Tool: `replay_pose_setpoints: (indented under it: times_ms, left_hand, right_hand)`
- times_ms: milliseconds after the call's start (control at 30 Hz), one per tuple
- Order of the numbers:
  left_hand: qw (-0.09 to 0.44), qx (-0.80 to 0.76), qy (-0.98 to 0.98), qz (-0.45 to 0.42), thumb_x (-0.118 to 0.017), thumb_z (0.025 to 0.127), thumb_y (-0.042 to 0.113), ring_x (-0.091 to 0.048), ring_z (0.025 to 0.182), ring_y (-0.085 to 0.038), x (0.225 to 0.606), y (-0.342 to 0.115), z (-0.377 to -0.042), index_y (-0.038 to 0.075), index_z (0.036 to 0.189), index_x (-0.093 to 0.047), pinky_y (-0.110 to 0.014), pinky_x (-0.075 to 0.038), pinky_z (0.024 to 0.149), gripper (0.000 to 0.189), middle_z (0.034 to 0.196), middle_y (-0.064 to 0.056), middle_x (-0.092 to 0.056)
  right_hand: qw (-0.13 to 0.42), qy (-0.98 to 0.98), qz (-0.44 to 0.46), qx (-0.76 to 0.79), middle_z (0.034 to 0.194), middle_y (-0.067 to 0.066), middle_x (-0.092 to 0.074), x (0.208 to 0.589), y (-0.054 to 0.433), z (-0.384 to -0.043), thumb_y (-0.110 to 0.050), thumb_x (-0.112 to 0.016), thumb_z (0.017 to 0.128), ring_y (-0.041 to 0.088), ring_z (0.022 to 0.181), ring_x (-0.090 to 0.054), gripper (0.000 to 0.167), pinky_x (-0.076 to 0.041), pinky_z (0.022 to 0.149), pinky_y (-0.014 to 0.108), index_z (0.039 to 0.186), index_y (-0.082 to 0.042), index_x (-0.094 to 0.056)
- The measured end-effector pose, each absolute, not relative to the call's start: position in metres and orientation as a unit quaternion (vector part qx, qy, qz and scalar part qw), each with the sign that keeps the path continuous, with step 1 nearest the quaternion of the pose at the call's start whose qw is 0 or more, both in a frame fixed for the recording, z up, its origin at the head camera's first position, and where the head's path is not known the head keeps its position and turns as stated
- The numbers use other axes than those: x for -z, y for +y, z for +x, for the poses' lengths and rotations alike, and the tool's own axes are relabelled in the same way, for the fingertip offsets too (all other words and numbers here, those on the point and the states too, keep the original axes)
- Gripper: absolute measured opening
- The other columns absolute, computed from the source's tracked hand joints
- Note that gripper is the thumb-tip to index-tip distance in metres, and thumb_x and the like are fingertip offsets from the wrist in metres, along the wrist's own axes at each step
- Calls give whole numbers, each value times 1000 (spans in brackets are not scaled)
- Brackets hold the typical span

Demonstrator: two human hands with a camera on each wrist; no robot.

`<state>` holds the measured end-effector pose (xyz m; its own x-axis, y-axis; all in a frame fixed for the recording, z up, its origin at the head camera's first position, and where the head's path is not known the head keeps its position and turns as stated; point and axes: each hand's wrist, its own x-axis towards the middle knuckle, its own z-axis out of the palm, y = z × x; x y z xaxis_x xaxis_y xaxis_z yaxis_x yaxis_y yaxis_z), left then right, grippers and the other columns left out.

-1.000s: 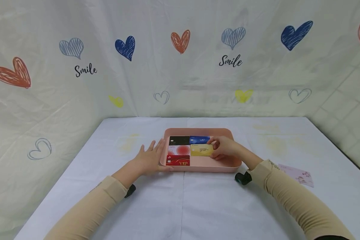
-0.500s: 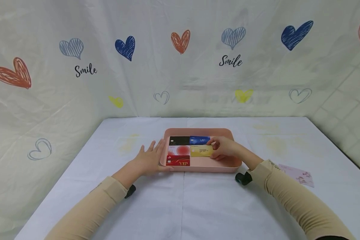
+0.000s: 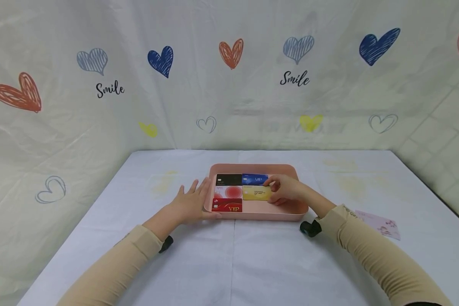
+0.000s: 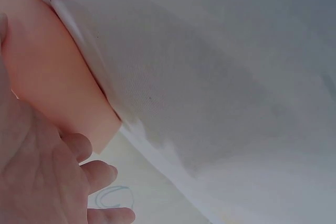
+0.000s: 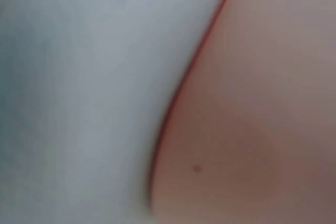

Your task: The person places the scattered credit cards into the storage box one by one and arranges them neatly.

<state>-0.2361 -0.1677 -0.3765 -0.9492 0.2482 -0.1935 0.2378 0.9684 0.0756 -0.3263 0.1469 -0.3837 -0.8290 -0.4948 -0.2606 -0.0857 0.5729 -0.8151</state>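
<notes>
A pink tray (image 3: 267, 209) on the table holds several cards laid in two columns. At its far side are a black card (image 3: 229, 179) and a blue VIP card (image 3: 250, 179). Below them lie a white card with red circles (image 3: 229, 192) and a yellow card (image 3: 254, 193); a red VIP card (image 3: 227, 205) is nearest me on the left. My right hand (image 3: 287, 189) pinches the yellow card at its right end, fingertips partly hiding it. My left hand (image 3: 191, 205), fingers spread, rests against the tray's left side. In the left wrist view, the fingers (image 4: 100, 176) extend beside the tray wall.
A pale pink flowered card (image 3: 378, 224) lies on the white tablecloth (image 3: 233, 263), partly behind the right sleeve. Dark wrist cameras sit under both cuffs. A white curtain with printed hearts hangs behind the table. The right wrist view is blurred.
</notes>
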Motion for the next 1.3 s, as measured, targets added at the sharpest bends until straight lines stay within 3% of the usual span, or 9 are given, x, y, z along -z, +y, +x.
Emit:
replay_pose_setpoints:
  times_ms: [300, 500, 900, 1300]
  left_hand:
    - [102, -29, 987, 121, -65, 85, 72, -11, 155, -41, 378, -167, -237, 8, 165, -8, -70, -11, 117, 117, 171, -10, -12]
    - [104, -35, 986, 122, -65, 85, 72, -11, 155, -41, 379, -169, -236, 8, 165, -7, -70, -11, 117, 117, 171, -10, -12]
    - [106, -28, 986, 124, -65, 87, 70, -11, 155, -40, 376, -169, -235, 7, 165, -8, -69, -12, 117, 115, 171, -11, -11]
    - [104, -36, 986, 122, -65, 86, 71, -11, 155, -41, 377, -168, -236, 9, 166, -6, -70, -11, 117, 117, 171, -11, -12]
  right_hand:
    - [240, 853, -167, 433, 94, 11, -44, 383, 147, -326, 5, -77, 88, 16, 67, -60, 52, -61, 68, 29, 133, 9, -53]
    - [230, 859, -178, 422, 98, 13, -50, 378, 149, -326, 2, -77, 89, 18, 75, -59, 51, -60, 70, 28, 134, 9, -54]
    - [187, 844, -227, 449, 102, 16, -61, 347, 158, -309, -1, -59, 99, 24, 85, -62, 37, -60, 76, 35, 134, 11, -57]
    - [139, 883, -250, 372, 101, 15, -67, 335, 185, -286, -9, -65, 100, 29, 84, -64, 31, -57, 74, 39, 126, 6, -63]
